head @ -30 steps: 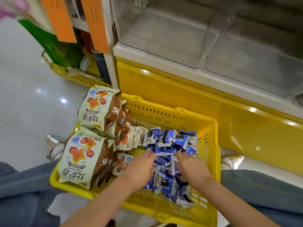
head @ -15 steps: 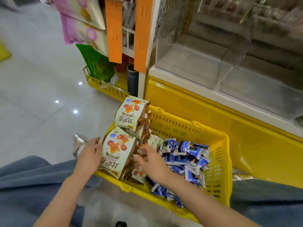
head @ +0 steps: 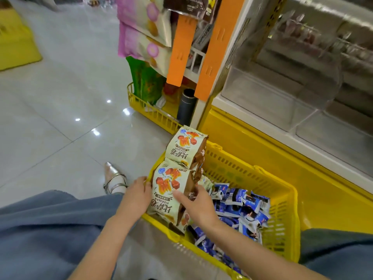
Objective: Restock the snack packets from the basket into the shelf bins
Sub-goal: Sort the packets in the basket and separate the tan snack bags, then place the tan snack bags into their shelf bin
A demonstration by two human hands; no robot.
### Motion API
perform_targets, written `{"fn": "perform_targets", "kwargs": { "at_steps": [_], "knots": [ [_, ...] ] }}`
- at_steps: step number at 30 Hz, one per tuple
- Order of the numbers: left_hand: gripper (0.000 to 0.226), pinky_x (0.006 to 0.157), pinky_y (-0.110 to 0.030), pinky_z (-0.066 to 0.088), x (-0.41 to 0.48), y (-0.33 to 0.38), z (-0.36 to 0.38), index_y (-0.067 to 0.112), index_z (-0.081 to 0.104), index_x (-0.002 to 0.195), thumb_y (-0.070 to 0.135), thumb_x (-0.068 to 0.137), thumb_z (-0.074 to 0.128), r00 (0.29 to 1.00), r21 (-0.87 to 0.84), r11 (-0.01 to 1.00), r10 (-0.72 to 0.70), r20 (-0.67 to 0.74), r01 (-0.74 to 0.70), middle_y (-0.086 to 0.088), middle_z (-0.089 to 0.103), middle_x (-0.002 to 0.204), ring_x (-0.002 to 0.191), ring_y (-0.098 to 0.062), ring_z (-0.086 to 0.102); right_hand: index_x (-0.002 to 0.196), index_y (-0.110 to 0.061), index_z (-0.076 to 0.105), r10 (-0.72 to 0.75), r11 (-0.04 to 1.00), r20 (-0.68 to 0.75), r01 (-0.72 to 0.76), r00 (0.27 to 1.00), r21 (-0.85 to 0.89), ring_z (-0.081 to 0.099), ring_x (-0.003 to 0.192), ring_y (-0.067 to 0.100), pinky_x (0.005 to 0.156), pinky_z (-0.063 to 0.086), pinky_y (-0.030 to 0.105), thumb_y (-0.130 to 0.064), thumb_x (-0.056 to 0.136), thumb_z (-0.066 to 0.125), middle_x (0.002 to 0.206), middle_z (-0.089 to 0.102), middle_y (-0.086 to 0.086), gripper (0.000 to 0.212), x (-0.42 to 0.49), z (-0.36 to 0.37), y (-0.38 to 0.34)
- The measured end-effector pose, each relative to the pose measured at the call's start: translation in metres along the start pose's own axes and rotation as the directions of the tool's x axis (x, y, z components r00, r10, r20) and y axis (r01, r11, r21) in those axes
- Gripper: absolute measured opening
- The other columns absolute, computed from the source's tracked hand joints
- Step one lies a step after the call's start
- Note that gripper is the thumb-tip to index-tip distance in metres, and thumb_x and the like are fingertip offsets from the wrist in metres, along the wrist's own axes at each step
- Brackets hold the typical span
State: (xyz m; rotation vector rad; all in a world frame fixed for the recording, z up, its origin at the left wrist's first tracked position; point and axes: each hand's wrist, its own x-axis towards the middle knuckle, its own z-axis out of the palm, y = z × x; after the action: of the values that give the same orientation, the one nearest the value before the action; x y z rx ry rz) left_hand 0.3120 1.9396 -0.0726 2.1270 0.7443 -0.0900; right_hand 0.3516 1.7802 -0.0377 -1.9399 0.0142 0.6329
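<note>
Right hand [head: 196, 205] grips the near snack bag [head: 169, 190], thumb across its cream front, fingers on the brown side panel. Left hand [head: 137, 196] holds the same bag at its left edge, fingertips hidden behind it. The bag stands upright at the left end of the yellow basket [head: 282, 184], lower centre of the frame, print upside down to the camera. A second snack bag [head: 185, 150] of the same design stands just behind it, touching, higher in the frame. Right part of the basket holds a loose pile of blue packets [head: 242, 207]. The basket sits on the grey tiled floor [head: 50, 118] against the yellow shelf base [head: 282, 154]. Above that, upper right, are clear shelf bins [head: 272, 98]; blurred, contents cannot be told. Two orange strips [head: 181, 47] hang at top centre, pink bags [head: 141, 27] and a green bag [head: 145, 79] to their left. Below them is a yellow wire rack [head: 149, 114] with a dark cylinder [head: 186, 107]. Blue jeans [head: 50, 229] at lower left, silver shoe [head: 114, 178] beside the left hand.
</note>
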Motion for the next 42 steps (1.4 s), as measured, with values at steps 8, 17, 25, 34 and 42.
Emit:
{"fn": "perform_targets", "kwargs": {
  "at_steps": [8,17,25,34,42],
  "knots": [
    [0.056,0.082,-0.034,0.054,-0.018,0.05,-0.036,0.034,0.055,0.114,0.063,0.068,0.068,0.936,-0.673,0.725,0.118,0.331,0.147,0.009,0.071,0.102,0.093,-0.012,0.068,0.099,-0.035,0.052,-0.189,0.982,0.111,0.189,0.976,0.004,0.066,0.087,-0.004,0.069,0.054,0.015,-0.037,0.084,0.063,0.1,0.066,-0.017,0.019,0.002,-0.04,-0.047],
    [0.072,0.075,-0.039,0.056,-0.001,0.04,-0.039,0.028,0.056,0.113,0.046,0.048,0.081,0.985,-0.815,0.565,0.026,0.172,0.128,0.001,0.073,0.099,0.088,-0.018,0.07,0.136,-0.011,0.037,-0.09,0.967,-0.078,0.069,0.993,-0.244,0.052,0.116,0.016,0.094,0.048,0.031,-0.045,0.094,0.044,0.134,0.049,0.003,0.055,0.059,-0.054,-0.057],
    [0.042,0.063,-0.032,0.053,0.011,0.029,-0.034,0.042,0.038,0.078,0.031,0.07,0.078,0.988,-0.871,0.483,-0.153,0.015,0.088,0.02,0.069,0.065,0.074,-0.008,0.07,0.127,-0.005,0.048,0.187,0.952,-0.189,-0.225,0.964,-0.206,0.05,0.12,0.03,0.101,0.043,0.044,-0.06,0.08,0.059,0.131,0.052,0.012,0.073,0.103,-0.013,-0.047],
    [0.043,0.039,-0.015,0.044,0.013,0.019,-0.033,0.039,0.034,0.077,0.03,0.074,0.075,0.974,-0.827,0.548,-0.226,0.0,0.127,0.017,0.066,0.056,0.054,0.0,0.066,0.12,-0.009,0.049,0.162,0.987,-0.202,-0.157,0.966,0.038,0.06,0.109,0.029,0.094,0.049,0.046,-0.031,0.078,0.074,0.121,0.061,0.011,0.054,0.106,-0.011,-0.057],
    [0.057,0.061,-0.036,0.058,-0.007,0.027,-0.037,0.024,0.045,0.113,0.04,0.068,0.075,0.983,-0.775,0.617,-0.184,0.027,0.137,-0.003,0.07,0.095,0.077,-0.02,0.072,0.108,-0.03,0.042,-0.171,0.985,-0.135,0.174,0.976,0.006,0.066,0.079,0.01,0.066,0.057,0.027,-0.027,0.084,0.067,0.095,0.062,-0.005,0.034,0.069,-0.051,-0.068]
  ]
}}
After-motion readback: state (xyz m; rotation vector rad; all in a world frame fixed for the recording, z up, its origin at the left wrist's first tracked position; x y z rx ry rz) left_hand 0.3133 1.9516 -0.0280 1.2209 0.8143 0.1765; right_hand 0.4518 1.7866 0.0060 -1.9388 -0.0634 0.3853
